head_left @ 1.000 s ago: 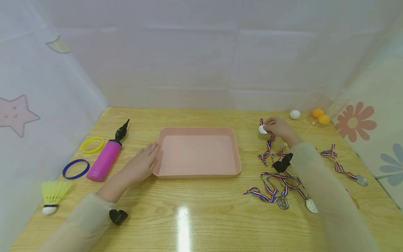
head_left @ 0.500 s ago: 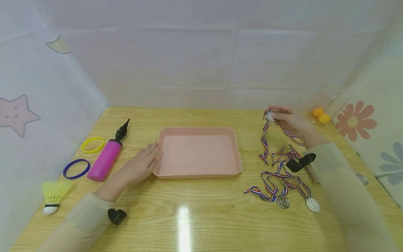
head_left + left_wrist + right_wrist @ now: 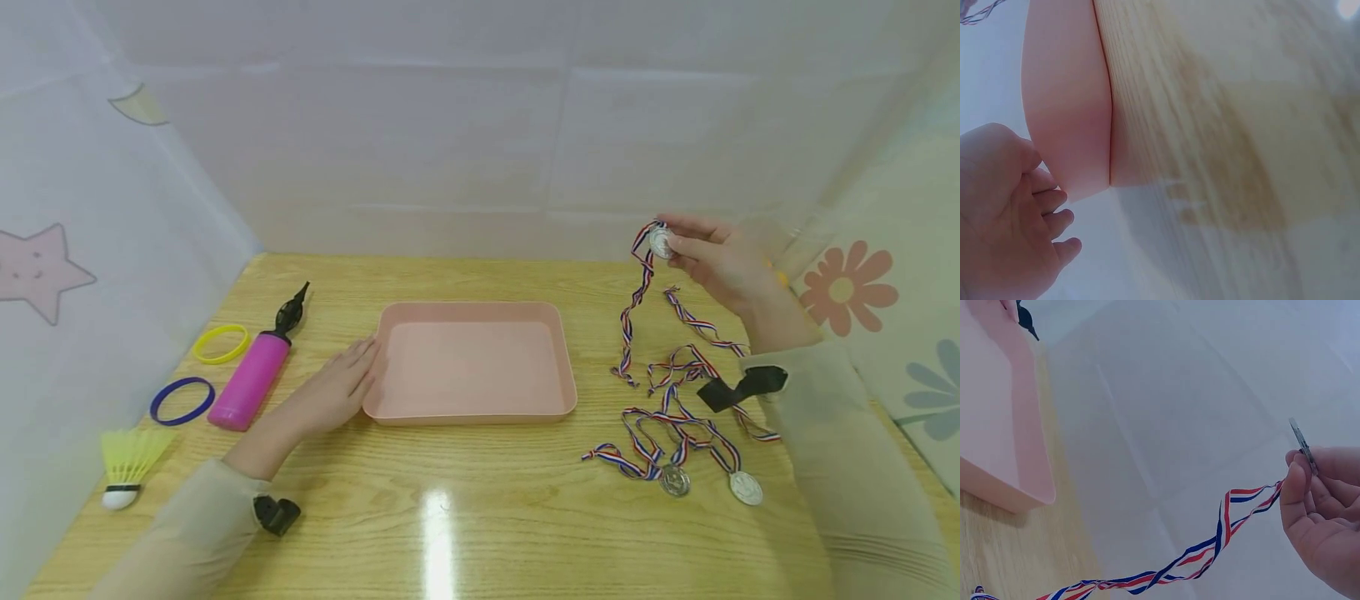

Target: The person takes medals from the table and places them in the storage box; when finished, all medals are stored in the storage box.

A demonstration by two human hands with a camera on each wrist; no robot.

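Observation:
My right hand (image 3: 716,254) pinches a silver medal (image 3: 661,242) between thumb and fingers, raised above the far right of the table. Its red, white and blue ribbon (image 3: 637,300) hangs down to the left; in the right wrist view the medal (image 3: 1302,444) shows edge-on and the ribbon (image 3: 1191,559) trails twisted. My left hand (image 3: 337,387) lies with extended fingers against the left wall of a pink tray (image 3: 468,420). In the left wrist view, the fingertips of that hand (image 3: 1016,206) touch the tray's side (image 3: 1069,119).
More medals, one silver (image 3: 746,488) and one darker (image 3: 675,481), lie with tangled ribbons right of the tray. A pink balloon pump (image 3: 251,379), yellow wristband (image 3: 221,359), blue wristband (image 3: 182,421) and yellow shuttlecock (image 3: 129,462) lie at left. Orange balls (image 3: 782,277) are mostly hidden behind the right hand.
My right hand has lifted the medal from the table and moved up and slightly right, drawing its ribbon up. The left hand stays at the tray.

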